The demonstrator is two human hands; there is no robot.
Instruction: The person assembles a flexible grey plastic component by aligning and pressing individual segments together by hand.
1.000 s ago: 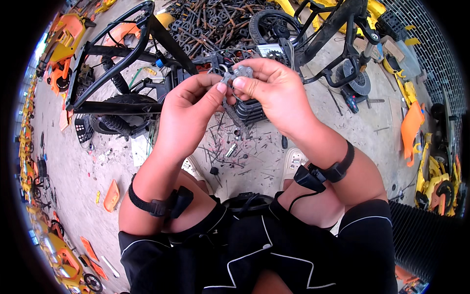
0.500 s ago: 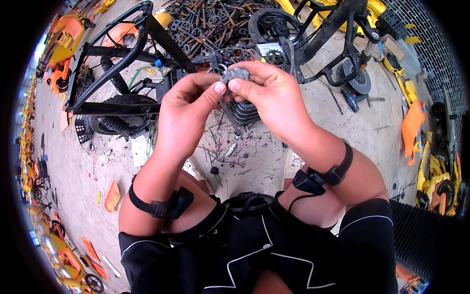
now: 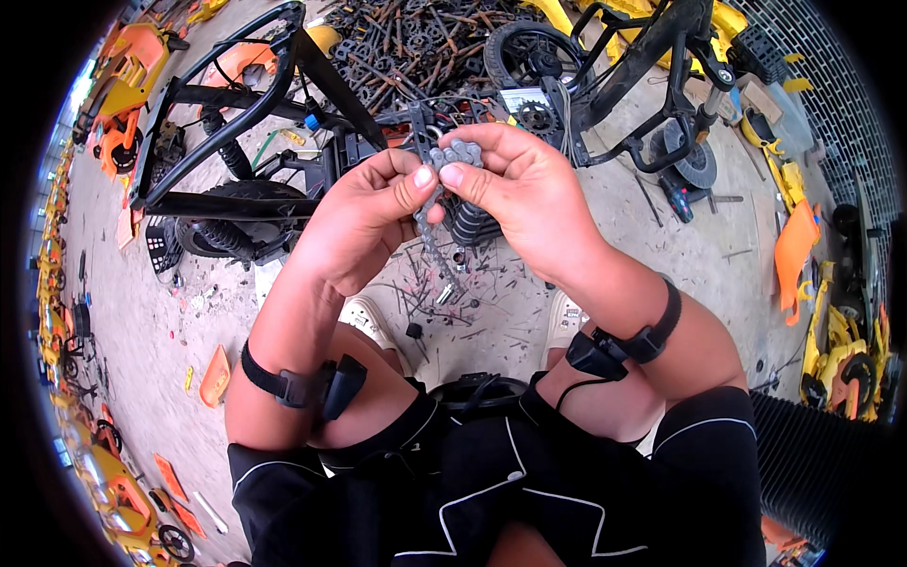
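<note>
A grey metal roller chain [image 3: 460, 151] is held between both hands, raised in front of me. My right hand [image 3: 529, 194] pinches a folded bunch of its links between thumb and fingers. My left hand [image 3: 364, 208] has its thumb and fingertips closed on the same chain, right beside the right thumb. A loose length of links dangles below the fingertips, above the littered floor. Behind the hands stands a black coil spring [image 3: 470, 222], partly covered by them.
A black tubular frame [image 3: 227, 203] stands at left, another black frame [image 3: 619, 80] at right. A heap of rusty cranks and chainrings [image 3: 406, 47] lies beyond. A power tool [image 3: 682, 194] rests at right; an orange panel [image 3: 798, 236] lies farther right. Small debris [image 3: 444, 302] covers the floor between my feet.
A length of chain now hangs down below the fingers, where before only a bunch showed at the fingertips. My left hand has shifted slightly downward; my right hand has stayed nearly in place.
</note>
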